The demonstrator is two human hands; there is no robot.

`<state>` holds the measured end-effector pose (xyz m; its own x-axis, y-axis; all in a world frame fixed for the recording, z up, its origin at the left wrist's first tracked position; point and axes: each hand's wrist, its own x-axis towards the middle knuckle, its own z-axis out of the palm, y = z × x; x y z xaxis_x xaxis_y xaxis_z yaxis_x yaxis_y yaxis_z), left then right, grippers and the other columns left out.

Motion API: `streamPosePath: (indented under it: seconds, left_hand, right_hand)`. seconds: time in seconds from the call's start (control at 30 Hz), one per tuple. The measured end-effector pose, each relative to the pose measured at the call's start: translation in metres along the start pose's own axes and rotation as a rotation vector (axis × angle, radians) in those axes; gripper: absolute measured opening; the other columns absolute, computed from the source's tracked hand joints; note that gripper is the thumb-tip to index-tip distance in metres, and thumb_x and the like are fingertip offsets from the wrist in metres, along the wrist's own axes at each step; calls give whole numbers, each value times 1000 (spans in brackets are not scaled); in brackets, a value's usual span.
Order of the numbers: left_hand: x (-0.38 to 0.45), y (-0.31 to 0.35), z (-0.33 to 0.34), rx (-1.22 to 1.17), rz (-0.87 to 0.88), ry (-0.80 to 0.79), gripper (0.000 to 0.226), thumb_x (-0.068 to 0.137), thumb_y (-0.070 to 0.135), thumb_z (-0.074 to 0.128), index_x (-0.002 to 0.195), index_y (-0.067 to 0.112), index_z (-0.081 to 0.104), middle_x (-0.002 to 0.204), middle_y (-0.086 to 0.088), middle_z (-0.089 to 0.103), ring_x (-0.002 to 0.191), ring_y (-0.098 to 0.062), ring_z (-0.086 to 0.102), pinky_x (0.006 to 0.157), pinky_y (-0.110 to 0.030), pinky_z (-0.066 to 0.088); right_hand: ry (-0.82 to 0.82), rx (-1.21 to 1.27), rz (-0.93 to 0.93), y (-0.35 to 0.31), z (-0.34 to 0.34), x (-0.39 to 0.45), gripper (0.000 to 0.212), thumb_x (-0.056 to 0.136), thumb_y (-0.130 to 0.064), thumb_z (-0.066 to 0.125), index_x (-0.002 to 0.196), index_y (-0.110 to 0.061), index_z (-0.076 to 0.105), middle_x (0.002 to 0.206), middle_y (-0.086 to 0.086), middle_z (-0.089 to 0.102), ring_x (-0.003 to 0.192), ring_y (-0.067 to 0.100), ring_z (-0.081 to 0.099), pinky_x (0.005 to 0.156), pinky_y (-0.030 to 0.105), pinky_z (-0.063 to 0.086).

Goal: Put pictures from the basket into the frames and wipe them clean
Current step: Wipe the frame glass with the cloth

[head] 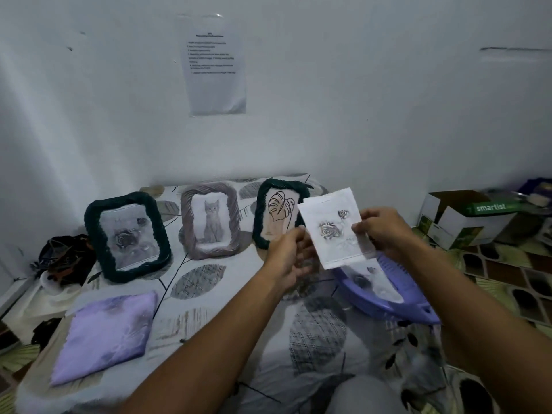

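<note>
Leaf-print bedding holds three filled frames mid-frame. Left hand and right hand pinch a rose picture above the basket; wiping seems undone.

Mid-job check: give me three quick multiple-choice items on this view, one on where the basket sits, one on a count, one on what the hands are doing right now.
1. Where is the purple basket?
A. On the bed, under the held picture
B. On the floor by the cardboard box
C. Behind the frames

2. How many frames stand by the wall?
A. Two
B. Three
C. Five

3. What is the state of the rose picture?
A. Lying in the basket
B. Fitted in a frame
C. Held up by both hands

Answers:
1 A, it lies on the leaf-print sheet, below the picture.
2 B, a dark green rose frame, a grey cat frame and a dark green leaf frame.
3 C, the left hand and right hand pinch its side edges in the air.
</note>
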<state>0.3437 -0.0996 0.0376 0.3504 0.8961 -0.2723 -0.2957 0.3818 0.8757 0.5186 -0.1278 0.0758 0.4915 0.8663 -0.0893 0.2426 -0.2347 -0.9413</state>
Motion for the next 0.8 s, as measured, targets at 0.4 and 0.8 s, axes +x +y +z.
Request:
streamPosePath:
  seconds: [0.4,0.8]
  left_hand:
    - [20,-37,25,286,-131,18,17,91,-3,55,108,-6,57,68,-11,70,55,-22,69,51,-34,58]
    - [24,-30,25,271,-105,46,9,94,-7,50,94,0,56,81,-18,64,48,-19,67,42,-28,54]
  right_hand:
    - [-4,-537,134,65,-39,47,7,77,13,64,81,9,66,72,12,55,59,20,48,59,31,41]
    - [-77,-1033,57,59,-17,39,38,90,-15,62,120,3,48,122,25,56,96,35,60,67,34,45]
